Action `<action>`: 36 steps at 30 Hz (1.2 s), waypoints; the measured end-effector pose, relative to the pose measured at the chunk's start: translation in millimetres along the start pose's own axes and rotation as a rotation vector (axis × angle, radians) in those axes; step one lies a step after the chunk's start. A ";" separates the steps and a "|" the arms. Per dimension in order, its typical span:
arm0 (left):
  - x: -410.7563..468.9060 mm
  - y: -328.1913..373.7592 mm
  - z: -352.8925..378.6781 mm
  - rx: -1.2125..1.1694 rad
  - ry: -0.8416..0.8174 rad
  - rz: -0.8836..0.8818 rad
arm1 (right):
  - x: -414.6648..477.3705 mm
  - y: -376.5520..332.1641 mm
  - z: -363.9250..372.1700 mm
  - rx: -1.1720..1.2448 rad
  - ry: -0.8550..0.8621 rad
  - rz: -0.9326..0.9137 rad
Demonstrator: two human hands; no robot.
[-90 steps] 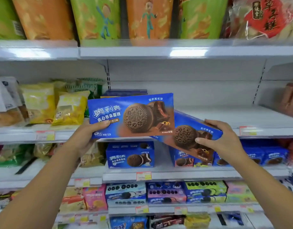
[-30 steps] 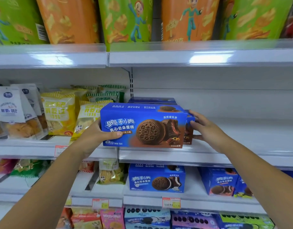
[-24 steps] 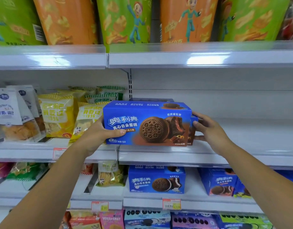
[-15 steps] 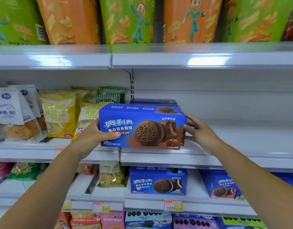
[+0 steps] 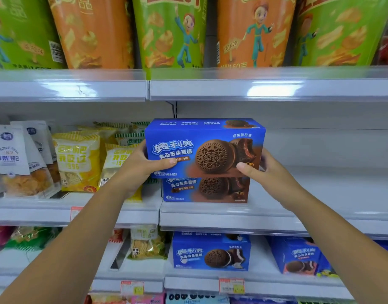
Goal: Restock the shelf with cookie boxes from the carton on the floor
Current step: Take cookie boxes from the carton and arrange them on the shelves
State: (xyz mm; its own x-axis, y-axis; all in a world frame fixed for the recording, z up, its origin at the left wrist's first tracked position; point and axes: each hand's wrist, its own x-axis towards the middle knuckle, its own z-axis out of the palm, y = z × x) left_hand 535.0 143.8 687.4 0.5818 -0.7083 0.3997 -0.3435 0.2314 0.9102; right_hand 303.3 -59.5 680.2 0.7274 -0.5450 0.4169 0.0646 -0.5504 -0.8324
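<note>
Left hand (image 5: 142, 167), centre of frame: clamped on the left end of the upper cookie box (image 5: 205, 148), thumb laid across the front face, remaining fingers hidden behind the end panel. Right hand (image 5: 269, 172), just right of centre: gripping the right end of the same box, thumb on the lower front corner, fingers wrapped round the side and out of sight. The box is level, label facing out, and sits directly above a second cookie box (image 5: 205, 189) of the same print that stands on the middle shelf (image 5: 320, 194); the bottom edge of the held box meets the top of the lower one, though whether its weight is already resting there cannot be told. Change since half a second ago: the held box was low, at shelf height in front of the others; it is now raised a tier and squared over the box beneath. Three seconds ago each hand carried its own box; now one is placed and both hands serve the other. Reading: stacking is under way, second tier begun, release not yet made. To the right of the stack the shelf is bare, so plenty of room remains. Left of centre, yellow snack bags (image 5: 77, 161) crowd close to the left hand. The carton on the floor is not in view.
</note>
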 end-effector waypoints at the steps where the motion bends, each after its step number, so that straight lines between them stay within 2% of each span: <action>1: 5.1 1.8 1.7 0.003 -0.004 -0.006 | 5.0 0.7 -0.3 0.004 0.013 0.007; 4: 24.1 -1.5 4.8 0.025 -0.009 -0.036 | 20.1 8.8 0.8 0.032 0.032 0.033; 9: 45.4 -22.1 24.8 0.049 0.083 -0.072 | 45.7 18.1 6.2 0.105 0.064 0.106; 14: 63.0 -30.8 29.2 0.089 0.065 -0.073 | 73.6 23.3 -2.0 0.008 0.123 0.195; 17: 76.7 -27.0 20.4 0.077 0.030 -0.109 | 87.5 19.5 -9.1 -0.052 0.098 0.231; 23: 109.4 -31.3 5.7 0.247 0.018 -0.105 | 123.9 17.5 -1.6 -0.187 0.013 0.235; 36: 150.4 -53.5 10.8 0.153 0.043 -0.146 | 172.6 49.5 15.2 -0.091 0.045 0.280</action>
State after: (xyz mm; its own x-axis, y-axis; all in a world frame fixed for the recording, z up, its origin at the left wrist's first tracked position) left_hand 632.9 17.6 697.7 0.6631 -0.6972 0.2724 -0.3597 0.0224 0.9328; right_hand 442.4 -171.2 705.4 0.6774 -0.7099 0.1925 -0.1976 -0.4278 -0.8820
